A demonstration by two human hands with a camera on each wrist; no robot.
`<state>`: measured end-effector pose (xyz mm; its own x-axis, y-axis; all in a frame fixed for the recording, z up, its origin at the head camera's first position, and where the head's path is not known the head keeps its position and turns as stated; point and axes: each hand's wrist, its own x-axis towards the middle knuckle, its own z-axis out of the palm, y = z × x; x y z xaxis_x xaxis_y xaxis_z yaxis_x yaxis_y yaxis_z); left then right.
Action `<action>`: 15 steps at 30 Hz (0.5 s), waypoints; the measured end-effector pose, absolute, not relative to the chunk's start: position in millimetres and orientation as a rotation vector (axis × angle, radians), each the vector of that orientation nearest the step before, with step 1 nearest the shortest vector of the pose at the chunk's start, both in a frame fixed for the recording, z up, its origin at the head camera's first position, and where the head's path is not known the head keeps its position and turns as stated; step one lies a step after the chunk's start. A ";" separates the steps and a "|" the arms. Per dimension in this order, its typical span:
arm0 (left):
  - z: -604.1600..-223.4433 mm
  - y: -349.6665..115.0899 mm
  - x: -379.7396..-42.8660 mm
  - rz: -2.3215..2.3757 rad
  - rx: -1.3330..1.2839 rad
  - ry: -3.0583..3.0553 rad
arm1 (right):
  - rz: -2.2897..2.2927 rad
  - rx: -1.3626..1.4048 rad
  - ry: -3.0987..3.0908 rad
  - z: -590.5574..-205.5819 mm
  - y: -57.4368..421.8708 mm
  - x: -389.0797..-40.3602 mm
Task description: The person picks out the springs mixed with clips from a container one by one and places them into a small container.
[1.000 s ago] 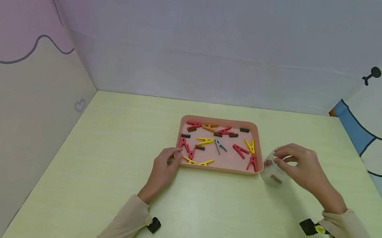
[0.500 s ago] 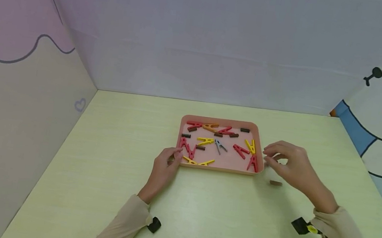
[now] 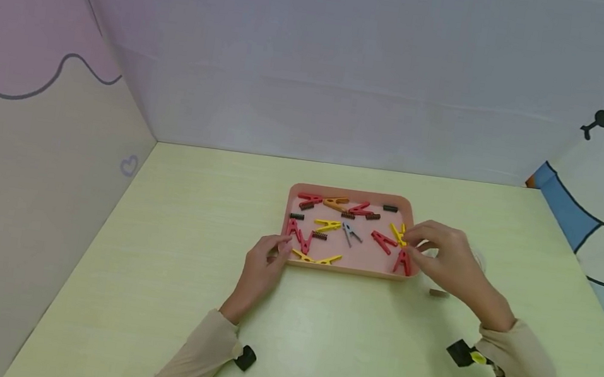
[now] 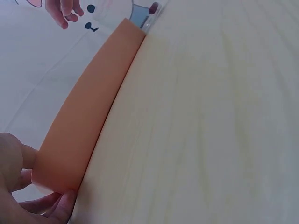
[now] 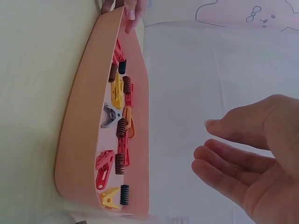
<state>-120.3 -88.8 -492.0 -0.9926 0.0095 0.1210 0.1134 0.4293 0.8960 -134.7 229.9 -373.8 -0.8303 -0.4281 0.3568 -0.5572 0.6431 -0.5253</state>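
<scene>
My left hand (image 3: 259,275) grips the near left corner of a shallow pink tray (image 3: 348,270), some fingers inside the wall and some outside. Clothespins lie scattered in it: several red (image 3: 383,241) and yellow ones (image 3: 327,225), an orange one (image 3: 336,202) and a grey one (image 3: 349,233). Between them lie several dark coil springs (image 3: 348,215). Above the tray's right edge hovers my right hand (image 3: 447,258), fingers loosely bent with a gap to the thumb and nothing between them, as the right wrist view shows. A clear jar (image 4: 148,21) stands beside the tray, mostly hidden behind that hand in the head view.
A brown spring (image 3: 439,293) shows low in the clear jar. The pale wooden table (image 3: 316,343) meets a plain back wall (image 3: 317,76), with cartoon-printed panels on the left and right.
My right hand has moved left from over the jar to over the tray's right edge. The left hand keeps its grip on the tray corner.
</scene>
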 end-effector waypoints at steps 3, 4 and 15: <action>-491.1 -89.5 -120.0 -1.633 -0.105 -2.571 | 0.978 0.821 -2.656 -377.0 224.6 -138.6; -490.9 -89.9 -119.9 -1.634 -0.104 -2.570 | 0.985 0.826 -2.655 -378.1 222.8 -139.9; -491.0 -88.7 -121.4 -1.642 -0.105 -2.575 | 1.058 0.795 -2.741 -384.4 202.9 -156.4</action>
<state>-121.4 -88.7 -491.0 -0.9940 0.0120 0.1091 0.1039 0.4212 0.9010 -156.4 202.9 -384.4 -0.8590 -0.4356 0.2689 -0.5033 0.6226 -0.5992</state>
